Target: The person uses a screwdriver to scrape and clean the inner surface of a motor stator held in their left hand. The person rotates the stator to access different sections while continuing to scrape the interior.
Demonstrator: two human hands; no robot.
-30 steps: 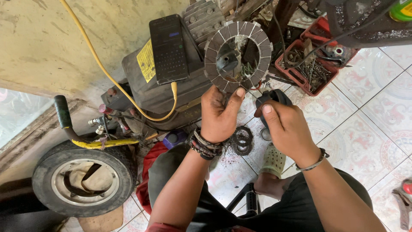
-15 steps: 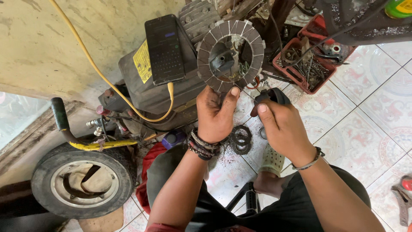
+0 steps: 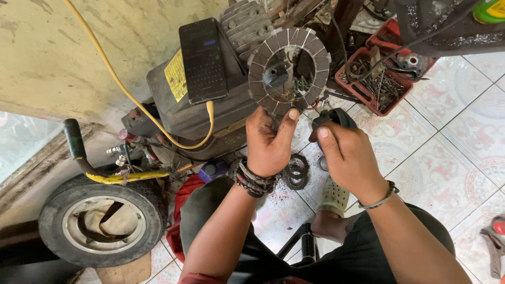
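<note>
My left hand (image 3: pixel 269 141) holds up a round clutch friction plate (image 3: pixel 288 70) by its lower edge; the ring has grey segmented pads and an open middle. My right hand (image 3: pixel 347 153) is closed around a black handle-like tool (image 3: pixel 332 117) just right of the plate, its tip pointing toward the plate's lower rim. On the tiled floor below my hands lie more dark rings (image 3: pixel 295 171).
A dark air compressor (image 3: pixel 194 113) with a phone (image 3: pixel 203 60) lying on it and a yellow hose (image 3: pixel 121 84) stands at left. Its wheel (image 3: pixel 100 223) is at lower left. A red tray (image 3: pixel 379 79) with several metal parts sits at upper right.
Both hands and the plate have stayed at about the same spot in view; the plate is tilted slightly differently and the view has shifted a little.
</note>
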